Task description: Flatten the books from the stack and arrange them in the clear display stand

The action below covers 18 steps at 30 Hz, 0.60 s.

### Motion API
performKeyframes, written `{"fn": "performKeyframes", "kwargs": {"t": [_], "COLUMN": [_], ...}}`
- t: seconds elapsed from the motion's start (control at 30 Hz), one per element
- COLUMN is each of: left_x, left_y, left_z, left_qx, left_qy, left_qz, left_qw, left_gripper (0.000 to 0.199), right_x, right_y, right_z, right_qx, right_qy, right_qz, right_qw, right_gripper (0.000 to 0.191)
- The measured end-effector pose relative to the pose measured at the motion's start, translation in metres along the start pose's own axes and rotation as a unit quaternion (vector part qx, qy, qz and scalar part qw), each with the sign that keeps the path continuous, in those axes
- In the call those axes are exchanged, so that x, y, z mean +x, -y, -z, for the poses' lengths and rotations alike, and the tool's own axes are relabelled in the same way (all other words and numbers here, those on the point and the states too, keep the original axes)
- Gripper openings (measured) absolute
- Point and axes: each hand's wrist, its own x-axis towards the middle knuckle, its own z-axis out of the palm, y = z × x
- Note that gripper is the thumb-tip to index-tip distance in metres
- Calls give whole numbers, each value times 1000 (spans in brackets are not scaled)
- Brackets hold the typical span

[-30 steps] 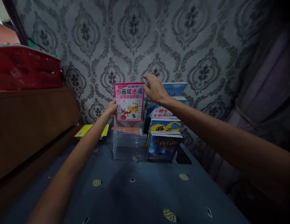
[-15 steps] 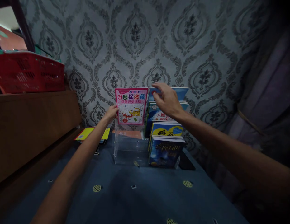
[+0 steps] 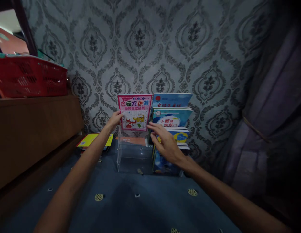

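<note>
A pink picture book (image 3: 135, 113) with a tiger and a fox on its cover stands upright in the back left tier of a clear acrylic book rack (image 3: 131, 158). My left hand (image 3: 114, 119) grips its left edge between thumb and fingers. My right hand (image 3: 167, 144) is open, fingers stretched toward the book's lower right edge; whether the fingertips touch it I cannot tell. Behind and below that hand, the rack's right half holds stacked tiers of books: a light blue one (image 3: 173, 98), a teal one (image 3: 181, 114), a blue and yellow one (image 3: 183, 136) and a dark blue one (image 3: 165, 165), partly covered.
A yellow-covered pile of books (image 3: 94, 139) lies left of the rack on the blue patterned cloth (image 3: 121, 204). At the left, a red plastic basket (image 3: 31, 76) stands on a wooden cabinet (image 3: 36, 129). Patterned wallpaper rises behind; a tied curtain (image 3: 259, 139) hangs at right.
My right hand has come down and slightly left, from the top of the right-hand books to the pink book's lower right edge. My left hand stays on the pink book.
</note>
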Motion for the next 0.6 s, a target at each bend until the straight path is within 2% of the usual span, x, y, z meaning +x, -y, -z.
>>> {"fn": "performKeyframes", "kwargs": {"t": [0.3,0.6], "left_x": [-8,-12], "left_y": [-4,-2], "left_z": [-2,0], "left_qx": [14,24], "left_qy": [-10,11], "left_qz": [-4,-18], "left_qw": [1000,999], "left_gripper": [19,22], "right_x": [-53,-107], "right_y": [7,10], "right_z": [-34,-68], "right_qx": [80,110], "right_qy": [30,79], "right_qz": [-92,-176], "right_qw": [992,975], "right_gripper": [36,34]}}
